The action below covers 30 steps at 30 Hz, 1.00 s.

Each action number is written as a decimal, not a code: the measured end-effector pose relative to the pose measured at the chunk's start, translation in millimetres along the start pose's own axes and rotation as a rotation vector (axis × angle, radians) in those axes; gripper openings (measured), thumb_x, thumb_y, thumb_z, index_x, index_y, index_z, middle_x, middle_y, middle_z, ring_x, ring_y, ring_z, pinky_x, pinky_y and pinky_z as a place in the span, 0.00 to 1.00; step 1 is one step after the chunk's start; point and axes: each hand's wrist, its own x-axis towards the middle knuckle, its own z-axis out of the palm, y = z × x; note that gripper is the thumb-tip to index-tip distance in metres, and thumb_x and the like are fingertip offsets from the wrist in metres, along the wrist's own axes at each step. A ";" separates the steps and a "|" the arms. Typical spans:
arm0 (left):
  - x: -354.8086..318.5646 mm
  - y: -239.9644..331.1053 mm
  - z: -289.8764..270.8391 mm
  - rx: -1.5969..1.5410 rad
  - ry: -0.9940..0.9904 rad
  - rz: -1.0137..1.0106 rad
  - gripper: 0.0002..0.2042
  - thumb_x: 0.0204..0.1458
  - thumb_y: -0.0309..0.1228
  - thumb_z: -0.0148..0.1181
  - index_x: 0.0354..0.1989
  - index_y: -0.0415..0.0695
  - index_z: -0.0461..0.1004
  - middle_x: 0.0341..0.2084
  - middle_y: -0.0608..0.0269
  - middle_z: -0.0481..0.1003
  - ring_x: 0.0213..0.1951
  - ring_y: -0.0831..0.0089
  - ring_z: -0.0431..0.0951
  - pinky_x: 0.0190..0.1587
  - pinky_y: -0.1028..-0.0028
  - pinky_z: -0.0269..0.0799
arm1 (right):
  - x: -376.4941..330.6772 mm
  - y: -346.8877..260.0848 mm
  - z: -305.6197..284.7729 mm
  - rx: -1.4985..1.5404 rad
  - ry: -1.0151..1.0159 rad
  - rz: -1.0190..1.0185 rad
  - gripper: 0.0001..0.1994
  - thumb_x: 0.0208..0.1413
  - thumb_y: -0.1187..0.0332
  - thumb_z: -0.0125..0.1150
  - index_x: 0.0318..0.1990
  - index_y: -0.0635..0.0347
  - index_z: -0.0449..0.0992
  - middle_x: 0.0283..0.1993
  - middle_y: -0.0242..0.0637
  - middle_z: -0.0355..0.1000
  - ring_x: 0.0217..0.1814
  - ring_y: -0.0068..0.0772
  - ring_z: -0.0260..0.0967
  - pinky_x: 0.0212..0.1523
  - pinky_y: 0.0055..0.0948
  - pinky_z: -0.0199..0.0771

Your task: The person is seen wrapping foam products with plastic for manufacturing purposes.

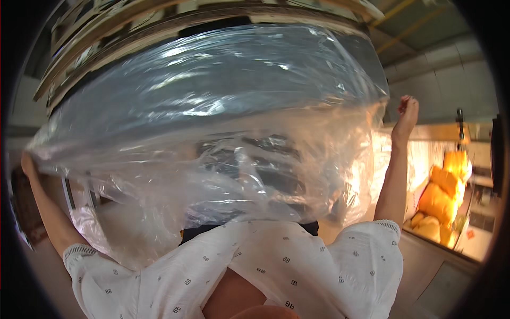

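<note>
The sheet runs long, left to right: left hand, nearer, grips its left end; right hand curls just beside the right edge, hold unclear.

A workshop or storeroom is suggested, though which of the two cannot be told. Rough wooden slats are seen beyond a large clear plastic sheet. At the right, yellow bundles are piled below a pale wall.
</note>
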 end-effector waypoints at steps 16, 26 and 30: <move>-123.9 737.4 -130.8 -1.027 0.143 0.500 0.07 0.51 0.30 0.57 0.31 0.40 0.67 0.26 0.58 0.67 0.28 0.67 0.68 0.34 0.73 0.65 | -171.9 139.0 -50.9 0.461 -0.036 0.815 0.07 0.57 0.62 0.50 0.36 0.53 0.72 0.32 0.27 0.68 0.34 0.21 0.65 0.36 0.23 0.66; -145.1 720.8 -138.3 -1.094 -0.125 0.389 0.07 0.49 0.29 0.60 0.29 0.40 0.69 0.16 0.65 0.62 0.20 0.83 0.59 0.23 0.81 0.56 | 66.9 -100.4 -139.0 -0.897 0.525 -0.593 0.10 0.53 0.60 0.56 0.35 0.58 0.72 0.34 0.35 0.69 0.37 0.33 0.65 0.38 0.31 0.65; -158.1 672.1 -146.9 -1.156 -0.136 0.251 0.06 0.46 0.24 0.62 0.25 0.38 0.70 0.18 0.73 0.63 0.21 0.86 0.58 0.24 0.82 0.54 | 42.0 -146.7 -67.5 -0.867 0.366 -1.042 0.21 0.47 0.64 0.62 0.49 0.55 0.67 0.56 0.39 0.61 0.57 0.39 0.58 0.55 0.38 0.56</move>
